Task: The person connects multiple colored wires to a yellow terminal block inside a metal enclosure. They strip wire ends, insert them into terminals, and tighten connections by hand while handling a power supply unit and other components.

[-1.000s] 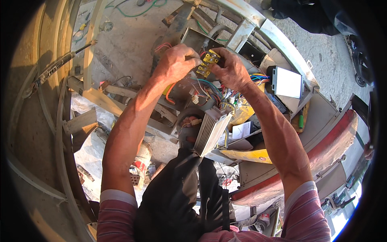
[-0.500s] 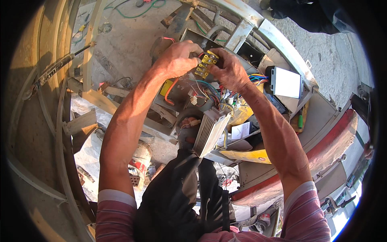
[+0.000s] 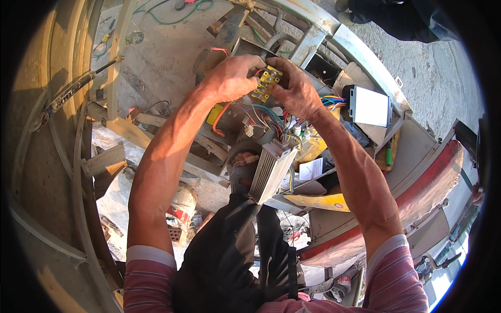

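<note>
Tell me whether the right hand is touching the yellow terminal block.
Touching: the head view shows the right hand with its thumb against the yellow terminal block.

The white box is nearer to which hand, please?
Right: the right hand is to the left of the white box; the left hand is farther left, past the yellow block.

Reached the right hand (image 3: 298, 93) slightly further over the upper end of the yellow terminal block (image 3: 267, 83), closer to the left hand (image 3: 229, 77). Shifted the block slightly leftward. Swung the left forearm (image 3: 164, 161) a little outward, baring more of the yellow piece (image 3: 213, 113) beside the orange cable (image 3: 217, 125). Lost a dark wheeled object from the right rim of view.
</note>
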`<control>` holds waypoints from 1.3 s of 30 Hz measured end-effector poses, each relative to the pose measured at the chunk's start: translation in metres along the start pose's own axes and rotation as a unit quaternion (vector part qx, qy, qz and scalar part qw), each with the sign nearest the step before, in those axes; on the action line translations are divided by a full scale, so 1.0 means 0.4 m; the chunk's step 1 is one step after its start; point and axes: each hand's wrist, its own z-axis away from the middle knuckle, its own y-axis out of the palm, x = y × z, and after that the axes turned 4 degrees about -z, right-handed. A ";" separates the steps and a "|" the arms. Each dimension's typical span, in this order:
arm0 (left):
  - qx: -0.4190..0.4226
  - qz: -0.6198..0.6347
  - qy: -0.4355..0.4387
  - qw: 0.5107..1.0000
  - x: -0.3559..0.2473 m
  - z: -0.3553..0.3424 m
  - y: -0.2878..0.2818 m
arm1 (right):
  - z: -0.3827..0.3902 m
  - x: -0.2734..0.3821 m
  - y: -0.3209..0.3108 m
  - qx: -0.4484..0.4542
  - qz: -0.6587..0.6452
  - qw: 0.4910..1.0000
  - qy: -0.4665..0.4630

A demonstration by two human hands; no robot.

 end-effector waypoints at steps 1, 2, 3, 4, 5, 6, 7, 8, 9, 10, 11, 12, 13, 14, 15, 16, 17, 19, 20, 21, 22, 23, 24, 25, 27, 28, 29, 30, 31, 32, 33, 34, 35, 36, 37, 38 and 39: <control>0.000 -0.010 0.009 1.000 -0.001 -0.002 -0.003 | 0.000 0.000 0.000 0.000 0.001 1.000 -0.001; 0.001 -0.020 0.017 1.000 -0.002 -0.002 -0.006 | 0.001 0.000 -0.002 0.004 0.000 1.000 0.005; 0.020 -0.015 0.004 1.000 -0.004 -0.003 -0.010 | 0.001 -0.001 -0.003 0.008 -0.001 1.000 0.010; 0.039 -0.009 -0.010 0.999 -0.005 -0.005 -0.018 | 0.001 -0.003 -0.004 0.011 -0.004 1.000 0.005; 0.053 0.004 -0.017 0.998 -0.007 -0.007 -0.022 | 0.000 -0.005 -0.001 0.008 -0.016 1.000 0.001; 0.058 0.000 -0.017 0.998 -0.009 -0.007 -0.024 | -0.002 -0.007 0.004 0.005 -0.031 0.999 -0.015; 0.058 0.004 -0.011 0.998 -0.011 -0.006 -0.026 | -0.003 -0.009 0.006 0.001 -0.045 0.999 -0.030; 0.057 0.008 -0.006 0.998 -0.012 -0.007 -0.027 | -0.003 -0.010 0.004 0.002 -0.031 0.999 -0.031; 0.054 0.001 -0.007 0.998 -0.012 -0.009 -0.025 | -0.002 -0.011 0.003 0.004 -0.017 0.999 -0.030; 0.051 -0.006 -0.009 0.999 -0.013 -0.011 -0.019 | -0.001 -0.011 0.001 0.006 -0.002 1.000 -0.030; 0.048 -0.012 -0.012 0.999 -0.012 -0.012 -0.014 | 0.000 -0.011 0.000 0.002 0.011 0.999 -0.032; 0.034 -0.024 -0.003 0.999 -0.011 -0.012 -0.009 | 0.001 -0.011 0.000 -0.003 0.025 0.999 -0.034; 0.019 -0.037 0.006 0.999 -0.010 -0.014 -0.003 | 0.001 -0.010 -0.001 -0.007 0.039 0.999 -0.037; 0.011 -0.055 0.004 0.998 -0.008 -0.015 0.000 | 0.002 -0.009 0.000 -0.009 0.043 0.998 -0.036; 0.008 -0.041 0.001 0.999 -0.006 -0.015 0.004 | 0.001 -0.008 0.000 -0.011 0.046 0.998 -0.036; 0.010 -0.032 -0.013 0.999 -0.005 -0.015 0.008 | 0.000 -0.006 0.002 -0.013 0.049 0.998 -0.037; 0.012 -0.023 -0.027 0.999 -0.005 -0.015 0.010 | -0.001 -0.005 0.004 -0.019 0.061 0.997 -0.045; 0.006 -0.031 -0.018 0.999 -0.004 -0.016 0.014 | 0.000 -0.002 0.009 -0.031 0.086 0.994 -0.063; 0.003 -0.036 -0.013 0.999 -0.004 -0.016 0.015 | 0.000 0.000 0.011 -0.036 0.091 0.993 -0.059; -0.001 -0.031 -0.009 0.999 -0.003 -0.015 0.015 | 0.000 0.002 0.014 -0.042 0.097 0.993 -0.055; -0.005 -0.027 -0.005 1.000 -0.003 -0.013 0.016 | 0.001 0.004 0.017 -0.047 0.102 0.992 -0.051; -0.009 -0.023 -0.001 1.000 -0.003 -0.010 0.018 | 0.002 0.007 0.019 -0.050 0.105 0.992 -0.043; -0.005 -0.008 -0.008 1.000 -0.003 -0.007 0.018 | 0.004 0.009 0.020 -0.053 0.107 0.992 -0.034; 0.000 0.006 -0.015 1.000 -0.002 -0.003 0.020 | 0.005 0.011 0.021 -0.058 0.107 0.992 -0.034; -0.015 0.024 -0.014 1.000 -0.004 0.004 0.028 | 0.005 0.013 0.022 -0.057 0.105 0.993 -0.021; -0.034 0.028 -0.005 0.999 -0.008 0.005 0.037 | 0.004 0.013 0.023 -0.057 0.100 0.993 -0.026; -0.054 0.031 0.004 0.998 -0.011 0.006 0.045 | 0.004 0.013 0.022 -0.056 0.104 0.993 -0.021; -0.059 0.026 -0.002 0.998 -0.015 0.007 0.050 | 0.005 0.011 0.021 -0.055 0.105 0.993 -0.023; -0.064 0.021 -0.007 0.998 -0.019 0.008 0.055 | 0.005 0.009 0.020 -0.054 0.106 0.992 -0.032; -0.070 0.016 -0.012 0.997 -0.023 0.009 0.060 | 0.005 0.007 0.019 -0.054 0.107 0.992 -0.033; -0.073 0.009 -0.023 0.997 -0.028 0.010 0.064 | 0.004 0.004 0.020 -0.054 0.107 0.992 -0.041; -0.077 0.002 -0.033 0.997 -0.032 0.011 0.066 | 0.003 0.002 0.020 -0.054 0.107 0.992 -0.049; -0.080 -0.005 -0.044 0.996 -0.035 0.012 0.068 | 0.005 0.000 0.020 -0.053 0.111 0.991 -0.054; -0.079 -0.005 -0.048 0.996 -0.037 0.012 0.068 | 0.006 -0.002 0.019 -0.052 0.114 0.990 -0.059; -0.079 -0.005 -0.053 0.995 -0.039 0.012 0.068 | 0.008 -0.004 0.017 -0.052 0.116 0.990 -0.068; -0.078 -0.004 -0.058 0.995 -0.040 0.014 0.067 | 0.009 -0.005 0.016 -0.046 0.120 0.990 -0.064; -0.080 0.006 -0.062 0.995 -0.040 0.014 0.067 | 0.010 -0.006 0.014 -0.041 0.122 0.990 -0.064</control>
